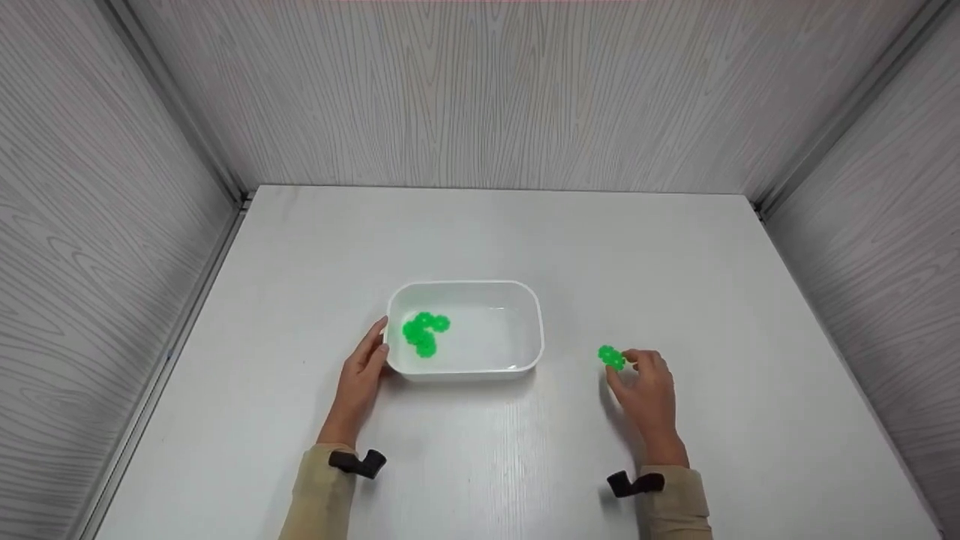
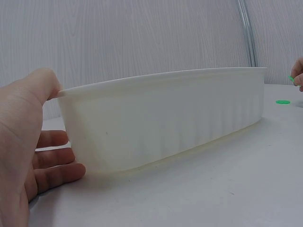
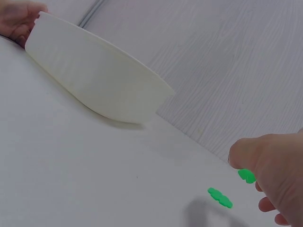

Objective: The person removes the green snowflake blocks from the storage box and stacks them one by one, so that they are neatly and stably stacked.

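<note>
A white rectangular tub (image 1: 480,373) with rounded corners stands on the table, several green flower-shaped plastic pieces (image 1: 425,341) clustered at its left end. Against the tub's left end rests my left hand (image 1: 360,386), its thumb at the rim and its other fingers along the outer wall in the left wrist view. To the right of the tub, my right hand (image 1: 651,394) pinches a green flower-shaped piece (image 3: 246,176) between thumb and fingers. Just below that hand, another green flower-shaped piece (image 3: 220,197) lies flat on the table.
The white table (image 1: 480,232) is bounded by pale wood-grain panels behind (image 1: 480,97) and at both sides. A black wrist mount (image 1: 358,463) sits on the left sleeve, and a similar mount (image 1: 635,484) on the right.
</note>
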`<action>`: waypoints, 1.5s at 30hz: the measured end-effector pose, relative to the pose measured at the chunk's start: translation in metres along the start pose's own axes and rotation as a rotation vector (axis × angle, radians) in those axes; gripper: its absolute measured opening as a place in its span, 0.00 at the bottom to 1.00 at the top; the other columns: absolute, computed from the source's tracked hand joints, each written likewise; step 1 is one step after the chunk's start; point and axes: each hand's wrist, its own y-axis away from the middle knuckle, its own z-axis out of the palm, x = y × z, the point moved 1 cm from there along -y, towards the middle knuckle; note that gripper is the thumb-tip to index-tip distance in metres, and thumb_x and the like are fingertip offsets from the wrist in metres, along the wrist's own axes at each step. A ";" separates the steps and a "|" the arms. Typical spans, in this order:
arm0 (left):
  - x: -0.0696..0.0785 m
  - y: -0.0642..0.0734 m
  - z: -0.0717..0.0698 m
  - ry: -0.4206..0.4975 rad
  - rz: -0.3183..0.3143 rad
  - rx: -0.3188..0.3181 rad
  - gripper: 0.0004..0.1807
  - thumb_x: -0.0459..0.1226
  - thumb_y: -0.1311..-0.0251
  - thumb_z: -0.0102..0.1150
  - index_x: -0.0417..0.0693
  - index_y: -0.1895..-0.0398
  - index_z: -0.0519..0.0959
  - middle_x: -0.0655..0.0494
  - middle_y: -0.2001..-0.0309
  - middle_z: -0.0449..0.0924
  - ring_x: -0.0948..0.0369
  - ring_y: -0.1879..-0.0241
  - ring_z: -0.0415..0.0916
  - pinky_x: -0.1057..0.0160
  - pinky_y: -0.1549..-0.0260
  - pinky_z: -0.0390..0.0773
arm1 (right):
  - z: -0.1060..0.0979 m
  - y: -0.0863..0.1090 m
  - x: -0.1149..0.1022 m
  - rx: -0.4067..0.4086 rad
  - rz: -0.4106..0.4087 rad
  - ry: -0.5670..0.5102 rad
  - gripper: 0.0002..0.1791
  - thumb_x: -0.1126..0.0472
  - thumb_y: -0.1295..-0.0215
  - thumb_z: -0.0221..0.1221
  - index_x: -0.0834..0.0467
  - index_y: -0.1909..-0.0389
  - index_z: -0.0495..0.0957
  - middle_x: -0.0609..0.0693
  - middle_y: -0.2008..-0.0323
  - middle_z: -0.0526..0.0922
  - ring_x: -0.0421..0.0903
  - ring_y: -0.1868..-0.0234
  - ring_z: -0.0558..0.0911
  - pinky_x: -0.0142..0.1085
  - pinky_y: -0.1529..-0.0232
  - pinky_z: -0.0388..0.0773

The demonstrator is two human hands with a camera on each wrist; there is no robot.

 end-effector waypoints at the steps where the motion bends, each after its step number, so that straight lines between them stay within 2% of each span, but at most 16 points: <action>1: -0.003 -0.001 0.000 0.007 0.000 0.001 0.25 0.41 0.30 0.44 0.63 0.31 0.60 0.48 0.36 0.64 0.55 0.37 0.61 0.58 0.42 0.64 | 0.000 -0.001 0.002 -0.013 0.016 0.012 0.15 0.63 0.52 0.68 0.65 0.64 0.77 0.56 0.67 0.76 0.53 0.65 0.75 0.45 0.65 0.69; 5: -0.016 -0.007 -0.001 0.017 -0.007 0.008 0.24 0.45 0.31 0.45 0.69 0.32 0.61 0.51 0.37 0.66 0.57 0.38 0.63 0.58 0.44 0.65 | 0.000 -0.007 0.006 -0.082 0.066 0.054 0.16 0.62 0.51 0.67 0.64 0.63 0.77 0.57 0.65 0.76 0.54 0.62 0.75 0.47 0.62 0.69; 9: -0.021 -0.008 0.000 -0.003 0.004 0.015 0.24 0.49 0.32 0.45 0.72 0.33 0.61 0.55 0.36 0.66 0.59 0.39 0.63 0.61 0.45 0.66 | 0.003 -0.010 0.009 -0.174 0.117 0.082 0.17 0.59 0.47 0.65 0.64 0.60 0.76 0.58 0.62 0.75 0.55 0.57 0.74 0.50 0.57 0.69; 12: -0.022 -0.009 0.000 0.002 0.020 0.013 0.24 0.48 0.31 0.45 0.70 0.32 0.61 0.53 0.38 0.67 0.57 0.41 0.65 0.62 0.47 0.68 | 0.006 -0.009 0.009 -0.252 0.219 0.063 0.16 0.54 0.41 0.60 0.60 0.55 0.75 0.54 0.56 0.74 0.55 0.52 0.71 0.51 0.53 0.67; 16: -0.021 -0.009 0.000 0.027 0.019 0.014 0.24 0.45 0.31 0.45 0.67 0.32 0.61 0.49 0.40 0.69 0.54 0.43 0.67 0.63 0.50 0.70 | 0.010 -0.011 0.009 -0.307 0.315 0.041 0.17 0.50 0.37 0.55 0.54 0.52 0.74 0.49 0.52 0.71 0.53 0.49 0.68 0.50 0.51 0.67; 24: 0.002 0.001 0.002 0.030 0.009 0.011 0.25 0.38 0.30 0.43 0.58 0.30 0.60 0.48 0.35 0.63 0.54 0.37 0.61 0.58 0.43 0.65 | 0.015 -0.017 0.009 -0.319 0.259 0.101 0.16 0.53 0.38 0.56 0.57 0.53 0.75 0.52 0.53 0.71 0.54 0.51 0.69 0.50 0.53 0.68; 32: 0.003 0.002 0.002 -0.011 0.012 0.023 0.25 0.39 0.30 0.44 0.56 0.30 0.60 0.49 0.35 0.65 0.54 0.38 0.63 0.56 0.44 0.66 | 0.019 -0.020 0.009 -0.370 0.291 0.112 0.18 0.51 0.37 0.55 0.57 0.51 0.74 0.53 0.50 0.69 0.54 0.50 0.67 0.50 0.52 0.68; 38: 0.004 0.003 0.002 -0.018 0.003 0.032 0.25 0.41 0.30 0.44 0.59 0.31 0.61 0.50 0.35 0.65 0.55 0.37 0.62 0.57 0.43 0.65 | 0.019 -0.018 0.010 -0.357 0.280 0.118 0.19 0.51 0.37 0.56 0.57 0.49 0.74 0.55 0.49 0.69 0.56 0.49 0.67 0.51 0.51 0.66; 45: 0.005 0.003 0.002 -0.010 -0.010 0.022 0.25 0.41 0.30 0.44 0.60 0.31 0.60 0.48 0.37 0.66 0.53 0.39 0.64 0.60 0.46 0.67 | 0.014 -0.014 0.005 -0.312 0.303 0.030 0.20 0.51 0.36 0.55 0.55 0.46 0.72 0.52 0.48 0.69 0.57 0.47 0.67 0.51 0.49 0.65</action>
